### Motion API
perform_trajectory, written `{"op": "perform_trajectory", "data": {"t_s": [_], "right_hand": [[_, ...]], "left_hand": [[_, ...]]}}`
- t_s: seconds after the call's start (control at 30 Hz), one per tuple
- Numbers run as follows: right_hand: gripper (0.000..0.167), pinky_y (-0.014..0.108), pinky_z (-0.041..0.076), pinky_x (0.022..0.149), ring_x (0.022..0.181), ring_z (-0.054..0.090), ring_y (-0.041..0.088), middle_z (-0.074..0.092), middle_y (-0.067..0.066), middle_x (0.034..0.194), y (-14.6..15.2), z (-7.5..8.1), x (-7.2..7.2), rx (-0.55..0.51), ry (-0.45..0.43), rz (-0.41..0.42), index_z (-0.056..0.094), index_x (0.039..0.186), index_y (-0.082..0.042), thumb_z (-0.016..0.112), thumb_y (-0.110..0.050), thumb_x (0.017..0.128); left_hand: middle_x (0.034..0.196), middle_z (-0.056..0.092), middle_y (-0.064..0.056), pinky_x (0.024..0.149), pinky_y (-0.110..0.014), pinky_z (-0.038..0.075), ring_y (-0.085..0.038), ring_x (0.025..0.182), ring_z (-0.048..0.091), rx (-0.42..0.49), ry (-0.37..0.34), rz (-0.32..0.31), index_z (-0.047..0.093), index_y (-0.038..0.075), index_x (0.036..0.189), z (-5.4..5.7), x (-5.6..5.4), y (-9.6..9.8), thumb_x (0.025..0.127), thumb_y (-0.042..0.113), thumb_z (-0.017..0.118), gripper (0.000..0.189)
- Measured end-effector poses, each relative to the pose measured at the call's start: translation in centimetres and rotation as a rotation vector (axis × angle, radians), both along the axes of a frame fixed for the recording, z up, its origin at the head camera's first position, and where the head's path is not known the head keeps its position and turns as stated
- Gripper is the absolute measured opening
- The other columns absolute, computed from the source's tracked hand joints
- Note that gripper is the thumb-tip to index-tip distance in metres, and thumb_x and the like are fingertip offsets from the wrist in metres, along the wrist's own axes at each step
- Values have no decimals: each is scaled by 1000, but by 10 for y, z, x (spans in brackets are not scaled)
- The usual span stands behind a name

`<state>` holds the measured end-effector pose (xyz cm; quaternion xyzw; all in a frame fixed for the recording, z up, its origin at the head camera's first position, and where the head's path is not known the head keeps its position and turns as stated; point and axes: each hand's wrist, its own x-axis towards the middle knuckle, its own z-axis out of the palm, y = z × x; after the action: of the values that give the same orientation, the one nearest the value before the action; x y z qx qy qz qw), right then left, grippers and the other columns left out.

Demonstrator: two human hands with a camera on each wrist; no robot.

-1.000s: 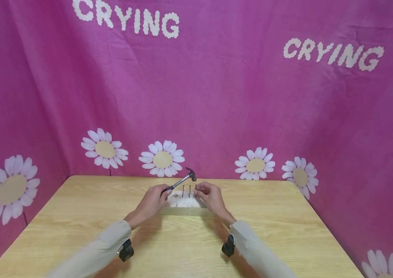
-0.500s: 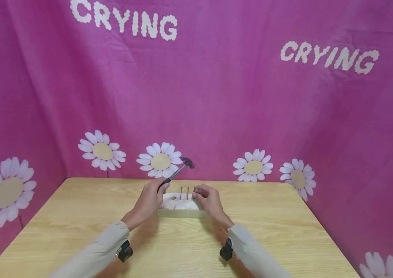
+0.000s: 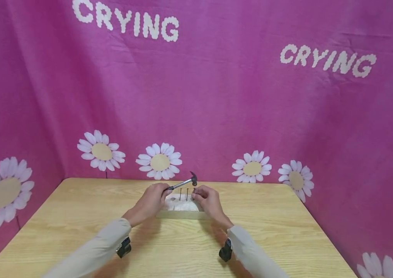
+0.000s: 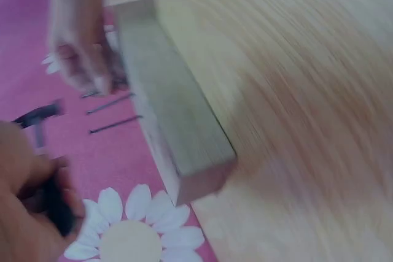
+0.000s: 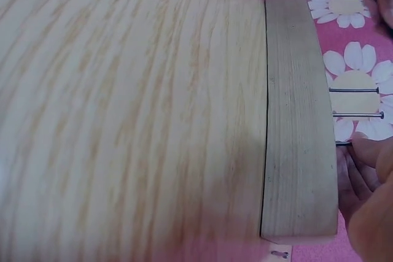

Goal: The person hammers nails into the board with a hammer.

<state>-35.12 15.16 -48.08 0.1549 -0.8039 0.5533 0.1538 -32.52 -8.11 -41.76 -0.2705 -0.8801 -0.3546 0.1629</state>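
Observation:
My left hand (image 3: pixel 152 201) grips the dark handle of a claw hammer (image 3: pixel 181 183), whose head hangs just above the third nail. With thumb and fingers, my right hand (image 3: pixel 210 201) pinches that nail (image 5: pixel 344 144) near the right part of a pale wooden block (image 3: pixel 181 214). Two more nails, a left one (image 3: pixel 180 194) and a middle one (image 3: pixel 187 194), stand upright in the block's top. From the left wrist, the hammer head (image 4: pixel 38 115) shows beside the nails, and my left hand (image 4: pixel 24 188) curls round the handle.
The block lies on a light wood-grain table (image 3: pixel 182 247) toward its far edge. A pink cloth (image 3: pixel 210 96) printed with daisies and lettering hangs behind and at both sides. Each sleeved wrist bears a black camera, such as the right one (image 3: pixel 225 251).
The hammer head rose half a second ago and has now come down close over the pinched nail. My right hand keeps its pinch on the nail.

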Motion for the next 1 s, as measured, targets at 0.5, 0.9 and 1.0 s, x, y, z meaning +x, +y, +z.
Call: {"op": "perform_trajectory", "data": {"t_s": [0.5,0.9,1.0], "right_hand": [[13,24,59,78,86,75,29,76,26,98,10,2,-5,-104,-82,14,73,104,11,74,6,92],[9,20,54,78,83,70,14,76,22,96,10,1,-3,-111,-94,14,75,101,5,76,-1,94],[9,20,54,77,82,71,15,76,23,96,12,2,-3,-107,-87,15,75,101,5,75,-1,94]], "left_hand": [[73,55,-5,58,-27,40,-13,64,45,70,-2,-4,65,-1,89,0,5,13,104,0,60,15],[73,53,-3,60,-28,43,-14,66,47,-31,10,-6,66,-1,88,11,6,9,103,-2,61,16],[70,52,0,59,-25,39,-12,64,45,-52,-45,-8,65,1,83,13,1,9,103,-1,61,21]]}}
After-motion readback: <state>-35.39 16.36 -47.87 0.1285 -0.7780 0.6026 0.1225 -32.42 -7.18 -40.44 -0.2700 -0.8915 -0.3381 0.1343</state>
